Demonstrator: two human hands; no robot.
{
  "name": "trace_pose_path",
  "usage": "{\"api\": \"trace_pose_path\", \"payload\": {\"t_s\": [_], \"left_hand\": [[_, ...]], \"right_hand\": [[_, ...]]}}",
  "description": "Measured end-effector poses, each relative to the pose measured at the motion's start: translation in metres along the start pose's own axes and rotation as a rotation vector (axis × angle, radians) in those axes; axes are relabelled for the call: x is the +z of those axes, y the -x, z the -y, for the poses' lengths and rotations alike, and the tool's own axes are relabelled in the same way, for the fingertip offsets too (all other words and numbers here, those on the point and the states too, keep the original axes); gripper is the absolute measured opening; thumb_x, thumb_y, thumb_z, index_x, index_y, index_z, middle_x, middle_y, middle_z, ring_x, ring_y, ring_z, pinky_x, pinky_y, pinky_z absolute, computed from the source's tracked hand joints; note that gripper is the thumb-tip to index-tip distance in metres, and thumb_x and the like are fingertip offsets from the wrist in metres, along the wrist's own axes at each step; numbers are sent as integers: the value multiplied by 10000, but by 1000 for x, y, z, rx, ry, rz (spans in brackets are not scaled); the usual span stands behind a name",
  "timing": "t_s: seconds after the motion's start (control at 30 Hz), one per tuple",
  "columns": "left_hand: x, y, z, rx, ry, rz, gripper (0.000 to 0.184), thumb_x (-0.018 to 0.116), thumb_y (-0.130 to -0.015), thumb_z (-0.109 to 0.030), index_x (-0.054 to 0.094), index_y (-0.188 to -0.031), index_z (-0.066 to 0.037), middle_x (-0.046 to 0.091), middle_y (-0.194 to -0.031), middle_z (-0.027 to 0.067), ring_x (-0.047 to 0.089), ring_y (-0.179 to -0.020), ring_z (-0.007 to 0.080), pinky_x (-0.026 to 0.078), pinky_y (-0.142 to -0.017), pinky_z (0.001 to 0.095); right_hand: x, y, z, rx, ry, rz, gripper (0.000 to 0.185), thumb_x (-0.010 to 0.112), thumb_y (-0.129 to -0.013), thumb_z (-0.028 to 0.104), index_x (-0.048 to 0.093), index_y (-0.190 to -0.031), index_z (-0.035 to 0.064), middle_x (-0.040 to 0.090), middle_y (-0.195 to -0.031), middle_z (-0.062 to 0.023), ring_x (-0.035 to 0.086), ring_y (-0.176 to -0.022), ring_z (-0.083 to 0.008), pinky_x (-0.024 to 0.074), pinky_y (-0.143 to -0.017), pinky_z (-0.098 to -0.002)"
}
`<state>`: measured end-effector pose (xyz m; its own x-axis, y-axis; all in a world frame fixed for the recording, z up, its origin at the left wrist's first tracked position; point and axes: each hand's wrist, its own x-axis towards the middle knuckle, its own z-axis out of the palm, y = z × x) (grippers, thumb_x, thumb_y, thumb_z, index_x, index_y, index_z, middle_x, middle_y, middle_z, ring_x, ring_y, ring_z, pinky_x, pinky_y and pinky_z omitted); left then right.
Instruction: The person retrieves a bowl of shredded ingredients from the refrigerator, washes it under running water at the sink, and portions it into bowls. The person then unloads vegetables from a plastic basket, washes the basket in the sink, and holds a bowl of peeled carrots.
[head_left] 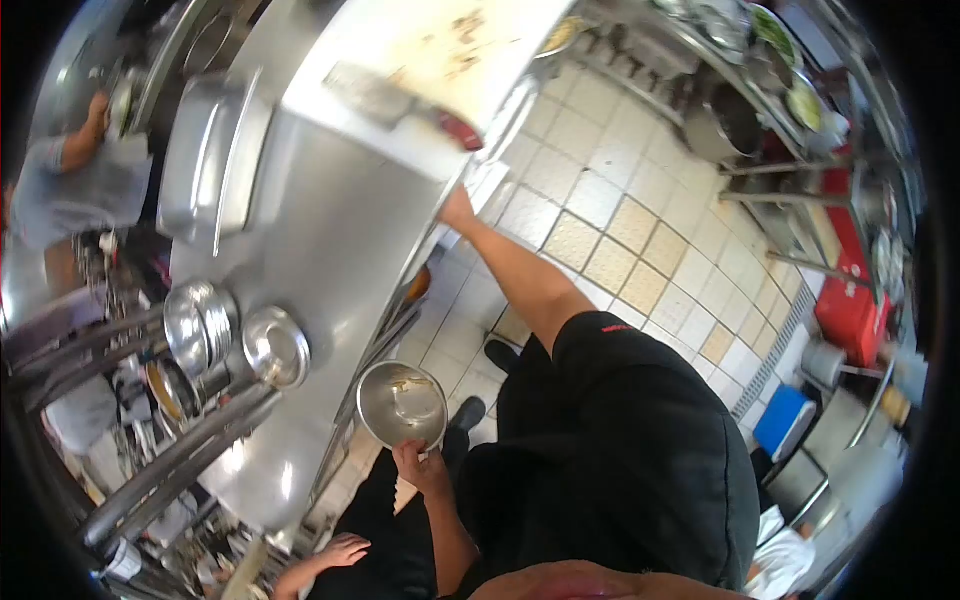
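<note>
Head view: kitchen, pale tiled floor (600, 185), long steel table (335, 215). Left hand (418, 466) holds metal bowl (382, 415) beside table, fingers pinching rim. Right hand (457, 209) at table edge, fingers' state can't be told. Nearby, red-handled blade (385, 102) lies on stained board (395, 55). Steel pan (200, 150) farther along. Red box (848, 318) across floor.

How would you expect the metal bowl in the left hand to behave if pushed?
The metal bowl is probably fairly light, as the left hand alone holds it near the rim. Its shiny wall suggests stiff, perhaps slippery metal. The yellowish bits inside might slide.
</note>
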<state>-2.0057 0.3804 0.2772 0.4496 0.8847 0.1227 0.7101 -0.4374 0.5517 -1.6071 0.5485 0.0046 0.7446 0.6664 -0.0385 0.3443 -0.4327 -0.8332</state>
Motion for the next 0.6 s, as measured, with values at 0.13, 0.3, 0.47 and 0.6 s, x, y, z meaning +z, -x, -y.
{"api": "trace_pose_path", "payload": {"t_s": [0.13, 0.3, 0.47, 0.6], "left_hand": [[45, -16, 12, 246, 56, 191, 237, 721, -635, 26, 591, -824, -31, 575, -856, 141, 573, -833, 343, 479, -732, 416], [121, -41, -36, 549, 210, 378, 207, 708, -645, 11, 595, -810, -39, 565, -882, 130, 557, -855, 346, 467, -772, 424], [176, -35, -152, 885, 308, 618, 215, 702, -649, -4, 592, -825, -60, 564, -903, 89, 559, -873, 307, 480, -770, 400], [193, 22, -262, 1193, 377, 739, 198, 694, -653, -17, 570, -801, -65, 550, -874, 88, 559, -853, 303, 492, -754, 400]], "right_hand": [[-129, 74, 1, 267, -53, -114, 255, 596, -721, 123, 643, -936, -6, 644, -796, -268, 659, -794, -408, 527, -722, -454], [-322, 219, 8, 549, -272, -205, 142, 568, -766, 71, 589, -875, -18, 644, -707, -195, 635, -518, -257, 517, -474, -374], [-440, 342, 0, 545, -336, -412, 153, 574, -799, 29, 599, -936, -36, 631, -668, -122, 597, -451, -182, 480, -378, -333], [-489, 432, -7, 625, -141, -570, 132, 569, -788, 54, 575, -898, -18, 631, -731, -151, 645, -582, -187, 510, -443, -326]]}}
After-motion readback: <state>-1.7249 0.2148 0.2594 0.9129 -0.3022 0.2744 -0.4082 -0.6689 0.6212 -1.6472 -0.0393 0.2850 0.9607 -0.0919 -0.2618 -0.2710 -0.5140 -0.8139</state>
